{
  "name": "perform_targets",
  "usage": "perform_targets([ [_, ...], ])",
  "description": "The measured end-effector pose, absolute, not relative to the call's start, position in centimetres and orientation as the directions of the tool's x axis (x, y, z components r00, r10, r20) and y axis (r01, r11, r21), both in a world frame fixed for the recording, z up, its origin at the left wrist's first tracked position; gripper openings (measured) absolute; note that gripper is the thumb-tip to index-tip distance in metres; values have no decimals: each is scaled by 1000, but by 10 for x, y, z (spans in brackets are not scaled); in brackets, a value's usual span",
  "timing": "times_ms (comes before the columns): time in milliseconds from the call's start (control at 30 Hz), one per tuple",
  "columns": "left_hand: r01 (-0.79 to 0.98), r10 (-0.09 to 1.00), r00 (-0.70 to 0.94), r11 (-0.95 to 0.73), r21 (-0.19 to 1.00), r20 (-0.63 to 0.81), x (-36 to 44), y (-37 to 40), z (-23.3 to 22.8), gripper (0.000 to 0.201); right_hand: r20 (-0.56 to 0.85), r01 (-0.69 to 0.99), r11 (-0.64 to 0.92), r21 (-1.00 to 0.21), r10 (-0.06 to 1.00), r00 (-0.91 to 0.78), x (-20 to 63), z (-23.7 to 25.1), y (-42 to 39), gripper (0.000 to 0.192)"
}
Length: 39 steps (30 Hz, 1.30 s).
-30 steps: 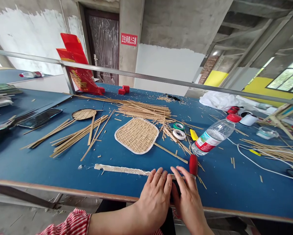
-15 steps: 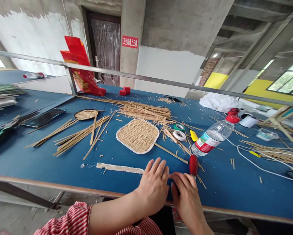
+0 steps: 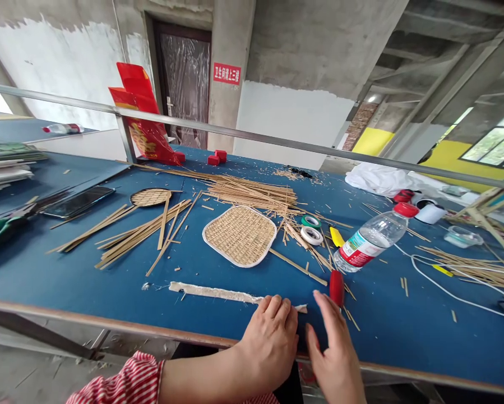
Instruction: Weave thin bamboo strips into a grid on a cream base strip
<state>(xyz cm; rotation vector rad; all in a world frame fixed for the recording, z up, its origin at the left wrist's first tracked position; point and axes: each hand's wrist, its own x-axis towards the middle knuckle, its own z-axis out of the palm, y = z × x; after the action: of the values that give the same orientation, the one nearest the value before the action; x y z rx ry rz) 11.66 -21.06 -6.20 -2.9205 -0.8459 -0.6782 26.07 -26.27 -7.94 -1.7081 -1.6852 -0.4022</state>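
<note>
White strip (image 3: 218, 292) flat on blue surface (image 3: 109, 280) near front edge, right end under left hand (image 3: 272, 342) fingertips. Left grip curled, pressing the strip end, not clamped. Right hand (image 3: 336, 350) just beside, grip apart, holding nothing. Red-handled tool (image 3: 337, 288) behind right fingers. Woven mat (image 3: 240, 235), bottle (image 3: 371, 238) further back.

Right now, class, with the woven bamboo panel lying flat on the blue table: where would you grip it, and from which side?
Probably pinch the woven bamboo panel at its white-bound near edge, coming from the person's side. It lies flat, so fingers must slide under the rim; the far and right edges are crowded by loose bamboo strips.
</note>
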Motion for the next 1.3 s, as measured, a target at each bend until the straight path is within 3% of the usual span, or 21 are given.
perform_targets([
  [67,526,519,749,-844,107,412,117,-211,-62,36,646,957,71,-280,752,133,261,-74,-263,49],
  [233,538,529,723,-835,119,444,117,-212,-63,35,509,972,154,-178,860,-43,278,-55,-259,45],
  [333,532,515,715,-840,111,474,117,-210,-61,35,476,986,90,-144,879,-10,295,-39,-242,38],
  [533,531,508,730,-843,89,458,115,-204,-54,33,217,992,-101,74,973,83,314,-27,-186,32],
  [700,473,469,710,-870,138,525,102,-205,-39,43,41,973,-142,181,990,136,312,-28,-169,24],
  [833,329,369,755,-928,175,542,83,-201,-16,45,66,982,-114,148,992,106,313,-28,-169,18],
  [933,303,356,726,-934,191,589,67,-189,-7,42,91,987,-107,118,991,96,313,-25,-168,11],
  [1033,355,397,633,-912,206,665,50,-168,-2,40,43,984,-171,40,985,170,309,-14,-171,12],
  [1133,462,464,477,-855,236,747,28,-138,7,33,0,980,-163,-114,987,164,306,2,-182,19],
  [1300,628,494,232,-734,259,838,-10,-93,33,9,75,936,-175,-304,975,207,323,18,-199,28],
])
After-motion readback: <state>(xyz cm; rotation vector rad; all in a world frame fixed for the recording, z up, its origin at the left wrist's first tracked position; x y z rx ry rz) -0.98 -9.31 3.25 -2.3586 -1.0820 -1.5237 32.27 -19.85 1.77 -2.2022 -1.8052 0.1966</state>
